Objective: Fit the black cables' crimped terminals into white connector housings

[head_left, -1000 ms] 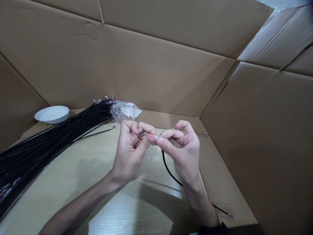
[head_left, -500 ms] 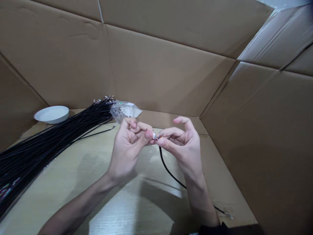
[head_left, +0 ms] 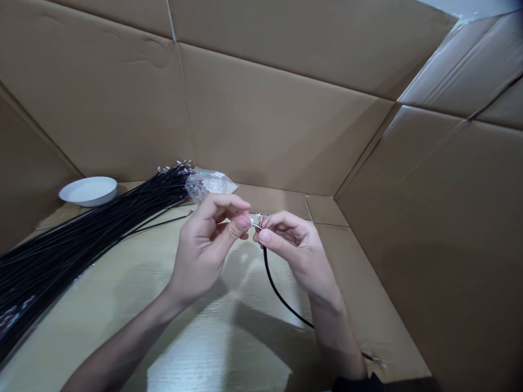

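My right hand (head_left: 292,245) pinches the end of a thin black cable (head_left: 281,296), whose fine wire tips stick up between thumb and forefinger. The cable curves down under my right wrist and ends on the table at the lower right. My left hand (head_left: 208,242) is closed in a pinch right against those wire tips, holding something small that I cannot make out. Both hands hover above the pale wooden table (head_left: 134,305).
A thick bundle of black cables (head_left: 77,239) lies across the table's left side. A clear plastic bag of small white parts (head_left: 209,185) sits behind my hands, and a white bowl (head_left: 87,190) stands at the far left. Brown cardboard walls (head_left: 286,120) enclose the table.
My right hand's raised forefinger has folded down. Both hands have drifted slightly left, and the small white piece seen between the fingertips half a second ago is hidden now.
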Demonstrator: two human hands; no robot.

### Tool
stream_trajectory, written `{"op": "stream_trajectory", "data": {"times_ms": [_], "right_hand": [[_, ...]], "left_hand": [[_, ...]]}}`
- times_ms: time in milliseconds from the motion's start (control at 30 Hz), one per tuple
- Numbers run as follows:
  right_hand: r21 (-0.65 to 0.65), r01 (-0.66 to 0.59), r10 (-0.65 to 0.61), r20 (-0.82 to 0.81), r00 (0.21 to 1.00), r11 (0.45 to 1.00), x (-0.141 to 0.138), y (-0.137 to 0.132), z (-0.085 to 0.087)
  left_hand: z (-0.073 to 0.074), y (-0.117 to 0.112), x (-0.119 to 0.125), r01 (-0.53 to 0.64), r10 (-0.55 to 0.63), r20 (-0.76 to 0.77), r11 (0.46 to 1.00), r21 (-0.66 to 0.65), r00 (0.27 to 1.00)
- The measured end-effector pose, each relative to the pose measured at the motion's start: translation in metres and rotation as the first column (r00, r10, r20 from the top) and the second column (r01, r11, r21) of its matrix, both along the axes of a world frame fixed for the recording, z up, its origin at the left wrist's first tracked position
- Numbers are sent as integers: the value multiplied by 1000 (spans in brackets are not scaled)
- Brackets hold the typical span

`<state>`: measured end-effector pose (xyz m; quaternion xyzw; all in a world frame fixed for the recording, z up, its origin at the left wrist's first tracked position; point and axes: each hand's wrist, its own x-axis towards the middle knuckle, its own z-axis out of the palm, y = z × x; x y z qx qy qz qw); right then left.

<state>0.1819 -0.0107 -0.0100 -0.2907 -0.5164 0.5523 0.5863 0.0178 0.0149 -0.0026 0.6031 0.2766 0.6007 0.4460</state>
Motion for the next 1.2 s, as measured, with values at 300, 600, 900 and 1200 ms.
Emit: {"op": "stream_trajectory", "data": {"times_ms": [300,600,900,1200], "right_hand": [[14,31,-31,-12,999,999,-1,-4,0],[37,133,-131,-35,991,990,-11,-4,-5],[113,180,-179,-26,984,977,-10,0,-8],[200,160,-207,241,948,966,10,-4,5]], "left_hand": [[5,-5,-3,-48,54,-151,998,49,987],[7,-2,-2,11,-1,-158,998,60,987],[7,-2,2,215,-216,4,966,-144,976],[6,1,2,400,-398,65,874,-277,915]]}}
